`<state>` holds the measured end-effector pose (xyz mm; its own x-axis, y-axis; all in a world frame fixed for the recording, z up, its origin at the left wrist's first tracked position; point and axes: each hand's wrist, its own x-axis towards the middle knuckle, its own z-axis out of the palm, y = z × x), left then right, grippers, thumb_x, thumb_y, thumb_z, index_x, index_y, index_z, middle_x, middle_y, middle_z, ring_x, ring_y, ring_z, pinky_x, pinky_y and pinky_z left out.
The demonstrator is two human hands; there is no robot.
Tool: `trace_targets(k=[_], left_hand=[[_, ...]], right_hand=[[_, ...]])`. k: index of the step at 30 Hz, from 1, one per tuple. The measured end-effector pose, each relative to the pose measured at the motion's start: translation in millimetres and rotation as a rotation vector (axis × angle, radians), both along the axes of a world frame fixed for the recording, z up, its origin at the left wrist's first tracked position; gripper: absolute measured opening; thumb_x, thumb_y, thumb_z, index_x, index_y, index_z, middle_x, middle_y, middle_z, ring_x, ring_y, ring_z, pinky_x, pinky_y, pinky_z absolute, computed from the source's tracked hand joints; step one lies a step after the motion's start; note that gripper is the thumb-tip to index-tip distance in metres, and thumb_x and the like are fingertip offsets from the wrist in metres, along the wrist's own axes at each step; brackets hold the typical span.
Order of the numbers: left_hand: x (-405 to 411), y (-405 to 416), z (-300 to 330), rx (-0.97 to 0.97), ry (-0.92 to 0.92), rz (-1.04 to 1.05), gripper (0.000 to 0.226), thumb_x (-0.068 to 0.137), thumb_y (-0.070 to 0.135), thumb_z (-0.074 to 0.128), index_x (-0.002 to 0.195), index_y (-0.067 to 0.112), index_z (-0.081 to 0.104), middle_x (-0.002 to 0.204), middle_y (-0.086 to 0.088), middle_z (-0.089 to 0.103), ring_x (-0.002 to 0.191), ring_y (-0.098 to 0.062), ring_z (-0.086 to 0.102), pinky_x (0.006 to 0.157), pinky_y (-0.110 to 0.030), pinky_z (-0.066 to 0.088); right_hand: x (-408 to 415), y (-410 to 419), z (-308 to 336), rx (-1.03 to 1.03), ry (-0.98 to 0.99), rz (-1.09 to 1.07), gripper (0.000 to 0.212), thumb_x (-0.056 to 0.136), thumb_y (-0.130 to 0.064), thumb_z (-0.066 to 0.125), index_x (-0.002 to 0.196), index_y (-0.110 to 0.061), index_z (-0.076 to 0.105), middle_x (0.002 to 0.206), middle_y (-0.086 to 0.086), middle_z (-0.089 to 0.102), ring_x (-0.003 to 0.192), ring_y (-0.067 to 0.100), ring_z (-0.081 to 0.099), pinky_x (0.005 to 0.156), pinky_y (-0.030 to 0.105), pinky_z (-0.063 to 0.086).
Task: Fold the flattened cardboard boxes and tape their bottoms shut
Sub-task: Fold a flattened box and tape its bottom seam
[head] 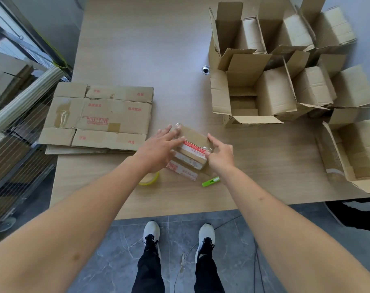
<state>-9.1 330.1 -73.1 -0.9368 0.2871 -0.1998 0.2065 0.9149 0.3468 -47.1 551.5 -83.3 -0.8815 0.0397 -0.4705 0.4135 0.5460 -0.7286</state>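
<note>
Box [190,151] stands bottom-up at the near middle of the table [179,49], presumably so the taped seam faces the worker for pressing. Left hand [158,148] lies flat across the bottom, fingers straight, grip open. Right hand [219,154] curls at the right edge, apparently pinching the tape end. Tape roll [150,180] and green cutter [210,182] lie just near of it, within reach.
</note>
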Motion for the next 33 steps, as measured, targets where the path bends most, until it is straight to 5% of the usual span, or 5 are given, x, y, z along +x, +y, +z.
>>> trace_targets(k=[10, 15, 19, 24, 33], left_hand=[[13, 3, -10, -0.009, 0.09, 0.089, 0.059, 0.092, 0.015, 0.077, 0.147, 0.027, 0.059, 0.143, -0.011, 0.055, 0.149, -0.042, 0.037, 0.126, -0.056, 0.021], [15, -3, -2, -0.011, 0.096, 0.051, 0.065, 0.077, 0.028, 0.091, 0.137, 0.022, 0.068, 0.12, -0.01, 0.061, 0.138, -0.04, 0.05, 0.125, -0.055, 0.027], [23, 2, -7, 0.07, 0.137, 0.113, 0.065, 0.068, 0.034, 0.096, 0.128, 0.022, 0.074, 0.104, -0.006, 0.054, 0.098, -0.032, 0.06, 0.106, -0.059, 0.05], [33, 9, -11, 0.075, 0.094, 0.075, 0.077, 0.064, 0.026, 0.098, 0.135, 0.028, 0.069, 0.121, -0.007, 0.053, 0.103, -0.034, 0.048, 0.089, -0.045, 0.056], [39, 17, -29, 0.164, 0.24, 0.156, 0.045, 0.071, 0.029, 0.093, 0.114, 0.03, 0.079, 0.101, -0.004, 0.057, 0.086, -0.024, 0.034, 0.059, -0.046, 0.057]], right_hand=[[20, 3, 15, 0.432, 0.377, 0.386, 0.062, 0.082, -0.045, 0.081, 0.137, -0.026, 0.062, 0.115, -0.002, 0.045, 0.103, 0.02, 0.052, 0.077, 0.037, 0.054], [12, 13, 16, 0.57, 0.455, 0.583, 0.068, 0.084, -0.002, 0.075, 0.143, -0.03, 0.057, 0.133, -0.002, 0.05, 0.111, 0.024, 0.053, 0.075, 0.042, 0.059], [9, 5, 18, 0.664, 0.448, 0.67, 0.08, 0.083, -0.015, 0.08, 0.152, -0.03, 0.044, 0.149, -0.001, 0.041, 0.13, 0.025, 0.048, 0.093, 0.038, 0.054], [19, -4, 10, 0.677, 0.33, 0.712, 0.119, 0.077, -0.066, 0.075, 0.164, -0.021, 0.008, 0.17, 0.006, 0.005, 0.156, 0.037, 0.011, 0.123, 0.044, 0.028], [16, 0, 2, 0.574, 0.297, 0.83, 0.135, 0.071, -0.069, 0.076, 0.163, -0.022, -0.01, 0.169, 0.002, -0.021, 0.156, 0.039, -0.012, 0.125, 0.049, 0.022]])
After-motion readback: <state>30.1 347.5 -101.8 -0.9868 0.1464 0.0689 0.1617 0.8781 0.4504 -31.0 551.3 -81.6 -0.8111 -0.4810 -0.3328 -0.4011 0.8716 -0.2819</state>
